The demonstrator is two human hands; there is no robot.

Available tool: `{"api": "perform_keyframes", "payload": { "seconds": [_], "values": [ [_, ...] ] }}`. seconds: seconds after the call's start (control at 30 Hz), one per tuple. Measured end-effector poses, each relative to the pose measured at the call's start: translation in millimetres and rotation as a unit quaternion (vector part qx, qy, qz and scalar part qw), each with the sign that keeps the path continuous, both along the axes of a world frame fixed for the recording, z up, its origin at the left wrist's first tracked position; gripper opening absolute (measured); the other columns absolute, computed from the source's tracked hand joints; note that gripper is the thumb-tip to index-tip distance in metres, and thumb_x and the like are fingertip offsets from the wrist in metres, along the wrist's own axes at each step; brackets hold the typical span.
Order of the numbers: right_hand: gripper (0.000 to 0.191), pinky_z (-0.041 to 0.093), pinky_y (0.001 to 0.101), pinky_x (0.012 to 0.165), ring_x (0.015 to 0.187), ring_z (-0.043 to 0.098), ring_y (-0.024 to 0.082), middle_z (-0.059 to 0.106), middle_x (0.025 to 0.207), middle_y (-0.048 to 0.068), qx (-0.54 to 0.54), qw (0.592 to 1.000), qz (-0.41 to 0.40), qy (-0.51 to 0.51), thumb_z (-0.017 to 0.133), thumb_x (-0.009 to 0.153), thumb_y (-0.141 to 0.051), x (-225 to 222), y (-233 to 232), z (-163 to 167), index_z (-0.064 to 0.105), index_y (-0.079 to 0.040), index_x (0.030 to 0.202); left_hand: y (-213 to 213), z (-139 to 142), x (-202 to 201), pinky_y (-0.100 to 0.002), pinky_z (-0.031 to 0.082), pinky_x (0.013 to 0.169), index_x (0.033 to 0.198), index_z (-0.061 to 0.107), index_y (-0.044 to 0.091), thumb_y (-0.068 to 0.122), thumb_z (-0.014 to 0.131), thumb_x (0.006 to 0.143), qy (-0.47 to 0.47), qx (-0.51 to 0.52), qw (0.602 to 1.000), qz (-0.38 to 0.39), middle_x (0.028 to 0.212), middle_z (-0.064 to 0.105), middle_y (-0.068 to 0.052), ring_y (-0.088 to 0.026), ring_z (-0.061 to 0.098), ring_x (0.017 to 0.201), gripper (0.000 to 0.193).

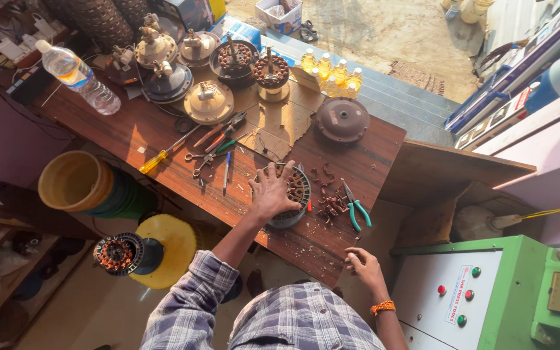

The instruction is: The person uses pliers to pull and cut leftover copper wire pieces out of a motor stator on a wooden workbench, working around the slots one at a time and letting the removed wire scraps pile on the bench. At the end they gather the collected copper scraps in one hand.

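The round metal motor stator with slotted core and copper-brown windings (291,194) lies flat on the wooden table, near its front edge. Its ring of slots faces up. Its left part is covered by a hand. Just to its right lies a small heap of cut copper wire pieces (330,205).

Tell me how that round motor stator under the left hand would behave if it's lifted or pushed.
The stator is probably stiff and heavy for its size, being a metal ring with slots. Lying flat on the table, it looks unlikely to roll. The left hand presses on top.
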State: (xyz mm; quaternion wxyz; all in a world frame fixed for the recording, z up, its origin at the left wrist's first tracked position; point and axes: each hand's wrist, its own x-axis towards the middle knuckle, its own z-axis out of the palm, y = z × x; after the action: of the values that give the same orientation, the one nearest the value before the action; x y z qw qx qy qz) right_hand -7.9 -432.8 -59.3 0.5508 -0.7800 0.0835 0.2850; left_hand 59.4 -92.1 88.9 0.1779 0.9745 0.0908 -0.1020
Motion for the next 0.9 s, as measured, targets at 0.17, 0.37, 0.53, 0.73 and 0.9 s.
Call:
{"api": "perform_keyframes", "payload": {
  "seconds": [0.17,0.37,0.53,0.73,0.9],
  "values": [
    [0.026,0.06,0.0306,0.071,0.079,0.07,0.012,0.076,0.094,0.006,0.014,1.0,0.001,-0.01,0.061,0.098,-0.021,-10.3,-27.1,2.3,0.074,-0.008,0.117,-11.4,31.9,-25.6,-0.076,0.033,0.102,0.157,0.013,0.043,0.049,0.098,0.054,-0.047,-0.051,0.997,0.014,0.158,0.025,-0.023,-0.053,0.03,0.14,0.133],
    [0.027,0.06,0.0304,0.072,0.079,0.07,0.012,0.075,0.093,0.004,0.107,0.994,0.014,-0.01,0.059,0.1,-0.023,-3.7,-15.1,24.7,0.073,-0.007,0.117,-11.5,58.1,-60.4,-0.069,0.036,0.103,0.155,0.016,0.038,0.045,0.1,0.052,-0.197,-0.111,0.974,0.026,0.156,0.027,-0.022,-0.048,0.031,0.141,0.133],
    [0.03,0.058,0.0294,0.071,0.079,0.066,0.01,0.07,0.094,0.003,0.211,0.974,0.08,-0.03,0.056,0.103,-0.027,27.0,36.2,71.9,0.071,-0.005,0.117,-13.7,39.6,-69.1,-0.055,0.045,0.112,0.159,0.017,0.025,0.044,0.097,0.063,-0.324,-0.284,0.901,0.056,0.154,0.034,-0.023,-0.043,0.04,0.141,0.126],
    [0.045,0.052,0.0238,0.059,0.068,0.061,0.008,0.066,0.088,0.003,0.229,0.967,0.078,-0.082,0.054,0.103,-0.032,60.6,102.8,128.7,0.054,-0.009,0.142,-22.6,-11.9,-69.2,-0.045,0.059,0.1,0.161,0.003,0.025,0.046,0.091,0.072,-0.303,-0.577,0.754,0.082,0.154,0.034,-0.021,-0.032,0.059,0.127,0.127],
    [0.051,0.047,0.0213,0.055,0.065,0.055,0.006,0.061,0.084,0.001,0.328,0.941,0.022,-0.078,0.049,0.107,-0.038,80.0,140.5,156.5,0.045,-0.009,0.149,-22.7,-30.7,-70.3,-0.043,0.055,0.103,0.164,-0.008,0.028,0.048,0.091,0.073,-0.31,-0.619,0.718,0.074,0.158,0.032,-0.02,-0.03,0.056,0.134,0.136]
  ]
}}
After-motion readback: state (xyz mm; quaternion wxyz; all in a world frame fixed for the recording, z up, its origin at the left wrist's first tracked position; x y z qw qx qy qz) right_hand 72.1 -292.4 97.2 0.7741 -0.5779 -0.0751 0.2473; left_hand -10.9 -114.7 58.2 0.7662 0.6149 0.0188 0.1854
